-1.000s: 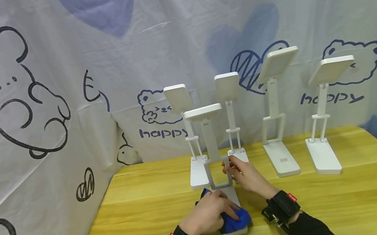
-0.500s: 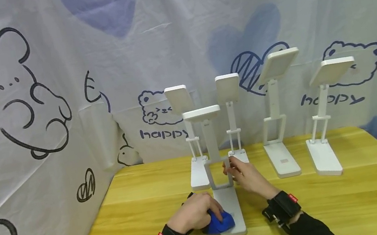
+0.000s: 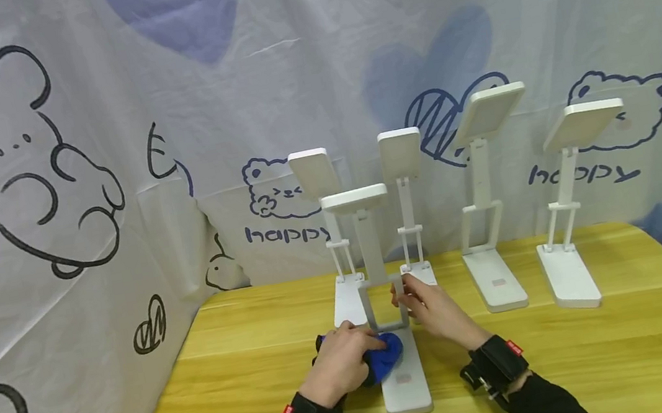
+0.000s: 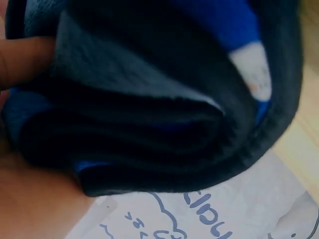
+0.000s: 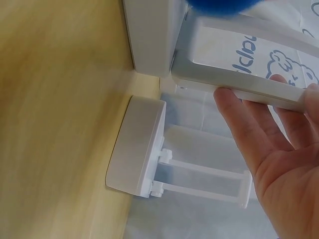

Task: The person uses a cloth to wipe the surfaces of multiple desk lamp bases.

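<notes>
In the head view a white desk lamp (image 3: 406, 393) stands upright in front of me, its flat head tilted forward. My left hand (image 3: 339, 362) grips a bunched blue cloth (image 3: 389, 356) against the upper part of the lamp's base, just below the hinged frame. Folds of the dark-edged cloth (image 4: 149, 114) fill the left wrist view and hide most of that hand's fingers. With thumb and fingers, my right hand (image 3: 439, 314) holds the right side of the lamp's frame. The right wrist view shows those fingers on the white frame (image 5: 219, 82) up close.
Several more white lamps stand behind, including one (image 3: 347, 302) at the left, one (image 3: 496, 281) right of centre and one (image 3: 569, 276) at the far right. They share a yellow wood-grain table (image 3: 252, 366). A printed white curtain (image 3: 261, 101) hangs behind it.
My left hand first slid the cloth off the front of the lamp's base toward the left, then moved it up toward the hinge. My right hand has stayed on the frame.
</notes>
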### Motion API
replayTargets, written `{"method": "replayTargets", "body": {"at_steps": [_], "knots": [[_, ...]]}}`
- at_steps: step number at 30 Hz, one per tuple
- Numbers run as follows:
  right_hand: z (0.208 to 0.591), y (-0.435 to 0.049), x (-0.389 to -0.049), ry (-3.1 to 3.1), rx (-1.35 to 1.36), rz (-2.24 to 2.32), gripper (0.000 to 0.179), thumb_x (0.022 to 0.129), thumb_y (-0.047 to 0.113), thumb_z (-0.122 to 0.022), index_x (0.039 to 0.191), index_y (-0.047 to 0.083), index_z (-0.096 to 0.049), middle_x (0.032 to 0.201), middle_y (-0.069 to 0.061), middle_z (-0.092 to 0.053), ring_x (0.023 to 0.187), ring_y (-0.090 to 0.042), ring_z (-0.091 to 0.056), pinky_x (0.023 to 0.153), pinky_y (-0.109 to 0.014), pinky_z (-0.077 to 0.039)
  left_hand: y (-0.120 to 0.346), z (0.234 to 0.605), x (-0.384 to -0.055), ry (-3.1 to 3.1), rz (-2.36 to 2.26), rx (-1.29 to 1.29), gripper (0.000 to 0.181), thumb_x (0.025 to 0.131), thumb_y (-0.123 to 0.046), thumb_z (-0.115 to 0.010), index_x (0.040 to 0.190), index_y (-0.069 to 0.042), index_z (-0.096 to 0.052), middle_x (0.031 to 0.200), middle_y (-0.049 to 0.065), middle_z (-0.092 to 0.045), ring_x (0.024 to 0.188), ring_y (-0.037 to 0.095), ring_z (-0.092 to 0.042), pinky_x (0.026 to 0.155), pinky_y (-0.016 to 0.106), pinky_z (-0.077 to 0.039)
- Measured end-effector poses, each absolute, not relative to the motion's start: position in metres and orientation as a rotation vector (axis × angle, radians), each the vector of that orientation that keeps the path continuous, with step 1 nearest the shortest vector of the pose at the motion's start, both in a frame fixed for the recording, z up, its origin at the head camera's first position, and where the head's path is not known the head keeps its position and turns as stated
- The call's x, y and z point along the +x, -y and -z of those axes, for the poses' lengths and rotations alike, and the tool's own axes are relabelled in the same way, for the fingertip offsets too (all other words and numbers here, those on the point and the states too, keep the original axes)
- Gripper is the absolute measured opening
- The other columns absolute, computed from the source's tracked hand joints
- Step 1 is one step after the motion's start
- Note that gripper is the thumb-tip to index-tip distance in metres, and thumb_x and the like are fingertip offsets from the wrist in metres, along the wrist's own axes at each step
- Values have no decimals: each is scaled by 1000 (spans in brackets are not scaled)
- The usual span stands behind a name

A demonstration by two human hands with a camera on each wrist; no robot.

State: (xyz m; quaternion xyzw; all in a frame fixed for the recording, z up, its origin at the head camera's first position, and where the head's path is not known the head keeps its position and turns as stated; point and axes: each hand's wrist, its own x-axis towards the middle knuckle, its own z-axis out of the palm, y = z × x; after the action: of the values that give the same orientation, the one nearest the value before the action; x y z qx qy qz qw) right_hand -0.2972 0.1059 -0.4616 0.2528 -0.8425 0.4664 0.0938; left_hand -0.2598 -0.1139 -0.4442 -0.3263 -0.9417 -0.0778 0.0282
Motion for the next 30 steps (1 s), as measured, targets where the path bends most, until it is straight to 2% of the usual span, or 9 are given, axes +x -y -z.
{"method": "replayTargets", "body": {"at_steps": [8, 14, 21, 25, 30], "knots": [[464, -105, -297, 2484, 735, -1364, 13, 105, 17, -45, 105, 14, -57, 95, -7, -69, 84, -26, -67, 67, -24, -57, 103, 454, -258, 2762, -1, -973, 42, 80, -1, -70, 115, -24, -74, 117, -1, -68, 90, 24, -60, 79, 43, -55], [464, -105, -298, 2473, 740, -1370, 14, 105, 19, -45, 105, 13, -58, 96, -11, -68, 84, -28, -67, 66, -22, -55, 93, 459, -255, 2694, -109, -950, 32, 83, -9, -70, 110, -25, -74, 111, -2, -69, 87, 20, -56, 78, 39, -52], [463, -105, -297, 2470, 735, -1387, 16, 105, 21, -45, 107, 13, -58, 98, -10, -69, 90, -30, -69, 70, -37, -60, 86, 463, -254, 2663, -51, -1030, 44, 81, -12, -76, 121, -30, -70, 125, -5, -67, 101, 19, -57, 84, 39, -50], [463, -104, -298, 2458, 736, -1367, 14, 104, 20, -46, 107, 13, -58, 97, -8, -69, 88, -26, -69, 69, -33, -60, 86, 461, -251, 2644, 14, -1127, 47, 81, -7, -74, 121, -32, -71, 127, -8, -66, 106, 18, -58, 92, 41, -49], [465, -105, -297, 2453, 744, -1360, 16, 104, 20, -45, 108, 12, -58, 97, -9, -70, 87, -25, -69, 68, -25, -57, 88, 458, -247, 2668, 126, -1260, 51, 81, 3, -65, 116, -33, -73, 125, -11, -67, 114, 19, -58, 98, 40, -47]]}}
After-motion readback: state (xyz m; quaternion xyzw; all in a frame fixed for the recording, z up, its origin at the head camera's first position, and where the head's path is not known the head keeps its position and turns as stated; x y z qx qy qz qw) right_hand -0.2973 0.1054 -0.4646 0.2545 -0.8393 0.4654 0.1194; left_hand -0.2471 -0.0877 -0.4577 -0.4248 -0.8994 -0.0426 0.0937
